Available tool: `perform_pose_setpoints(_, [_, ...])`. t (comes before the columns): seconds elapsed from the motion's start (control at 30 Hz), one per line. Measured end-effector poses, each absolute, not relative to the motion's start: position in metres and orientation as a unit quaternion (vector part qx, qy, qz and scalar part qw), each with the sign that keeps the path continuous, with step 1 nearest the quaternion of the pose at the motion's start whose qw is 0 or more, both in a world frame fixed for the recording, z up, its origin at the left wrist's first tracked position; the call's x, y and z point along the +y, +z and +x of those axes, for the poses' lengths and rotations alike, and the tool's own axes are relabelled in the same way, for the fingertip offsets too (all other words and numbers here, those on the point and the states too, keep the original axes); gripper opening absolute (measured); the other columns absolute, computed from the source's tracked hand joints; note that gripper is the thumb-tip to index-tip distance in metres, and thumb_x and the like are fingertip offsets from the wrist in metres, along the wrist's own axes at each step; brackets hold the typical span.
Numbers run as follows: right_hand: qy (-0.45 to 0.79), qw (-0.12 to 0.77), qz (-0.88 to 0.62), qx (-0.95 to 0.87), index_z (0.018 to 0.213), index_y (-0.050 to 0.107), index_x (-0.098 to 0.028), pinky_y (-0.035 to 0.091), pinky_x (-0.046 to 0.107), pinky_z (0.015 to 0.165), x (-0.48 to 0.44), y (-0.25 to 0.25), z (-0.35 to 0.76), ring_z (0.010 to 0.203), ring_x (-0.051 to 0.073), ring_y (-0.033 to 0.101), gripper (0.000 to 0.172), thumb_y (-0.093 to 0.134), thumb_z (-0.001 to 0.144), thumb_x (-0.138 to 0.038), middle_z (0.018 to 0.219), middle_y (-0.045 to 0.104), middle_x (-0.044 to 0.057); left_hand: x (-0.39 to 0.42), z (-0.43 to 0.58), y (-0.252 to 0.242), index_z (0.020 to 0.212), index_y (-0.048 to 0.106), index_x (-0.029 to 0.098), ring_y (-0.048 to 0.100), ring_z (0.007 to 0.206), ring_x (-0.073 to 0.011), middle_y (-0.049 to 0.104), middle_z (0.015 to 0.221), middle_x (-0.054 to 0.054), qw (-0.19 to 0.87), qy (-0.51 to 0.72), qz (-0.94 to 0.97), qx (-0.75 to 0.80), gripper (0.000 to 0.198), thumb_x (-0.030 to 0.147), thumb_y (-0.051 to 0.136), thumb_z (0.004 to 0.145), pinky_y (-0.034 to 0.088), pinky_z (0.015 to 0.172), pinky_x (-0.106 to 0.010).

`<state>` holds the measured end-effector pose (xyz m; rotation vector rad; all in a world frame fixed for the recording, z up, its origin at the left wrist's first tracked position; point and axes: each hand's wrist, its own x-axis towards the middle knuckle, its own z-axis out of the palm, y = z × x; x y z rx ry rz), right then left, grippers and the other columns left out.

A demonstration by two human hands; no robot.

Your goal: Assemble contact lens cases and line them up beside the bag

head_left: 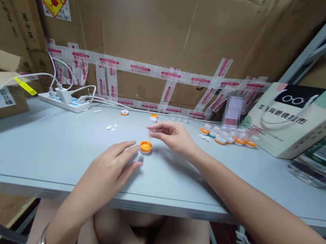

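Note:
An orange round base with a white underside (146, 147) sits on the grey table before me, a small white spot at its middle. Just left of it is my left hand (113, 161), fingers apart, its fingertips close to the rim. Above and slightly behind the base, my right hand (173, 136) pinches a small clear plastic piece (150, 133), too faint to name exactly. Farther back lie an orange-and-white round part (153, 117) and another one (124, 112). Some small white discs (111, 127) rest to the left.
Several domed clear pieces on orange and white bases (228, 136) stand at the right, by a paper bag (294, 118) and a large plastic bottle (322, 157). A power strip (64, 102) with cables lies back left, near a cardboard box (1, 98). Taped cardboard (151, 25) walls the back.

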<state>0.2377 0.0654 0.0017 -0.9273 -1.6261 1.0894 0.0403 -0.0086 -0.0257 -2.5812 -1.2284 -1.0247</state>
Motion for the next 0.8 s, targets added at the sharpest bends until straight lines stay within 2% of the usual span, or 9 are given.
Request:
perform_pose_setpoints(0.1, [0.448, 0.430, -0.380, -0.685, 0.078, 0.071, -0.018, 0.052, 0.033, 0.081, 0.0682, -0.0010, 0.2387, 0.077, 0.015, 0.066, 0.015, 0.075, 0.063, -0.016, 0.081, 0.072, 0.002, -0.0069, 0.0408, -0.0260, 0.130, 0.053, 0.024, 0.052, 0.121, -0.0267, 0.054, 0.135, -0.011, 0.061, -0.275, -0.877, -0.388, 0.038, 0.031, 0.045, 0.094, 0.047, 0.098, -0.046])
perform_pose_setpoints(0.27, [0.467, 0.405, -0.384, -0.686, 0.079, 0.070, -0.017, 0.052, 0.031, 0.079, 0.0684, -0.0056, 0.2362, 0.075, 0.014, 0.065, 0.014, 0.073, 0.066, -0.015, 0.077, 0.069, 0.001, -0.0060, 0.0414, -0.0263, 0.132, 0.051, 0.026, 0.051, 0.123, -0.0287, 0.055, 0.135, -0.010, 0.064, -0.221, -0.891, -0.392, 0.038, 0.032, 0.042, 0.095, 0.047, 0.096, -0.051])
perform_pose_setpoints(0.8, [0.368, 0.399, -0.355, -0.761, 0.071, 0.070, -0.015, 0.054, 0.034, 0.079, 0.0641, -0.0059, 0.2330, 0.074, 0.016, 0.066, 0.006, 0.067, 0.069, -0.010, 0.078, 0.068, 0.004, -0.0060, 0.0423, -0.0247, 0.128, 0.055, 0.022, 0.054, 0.120, -0.0291, 0.056, 0.134, -0.010, 0.055, -0.211, -0.889, -0.402, 0.037, 0.032, 0.046, 0.094, 0.048, 0.095, -0.050])
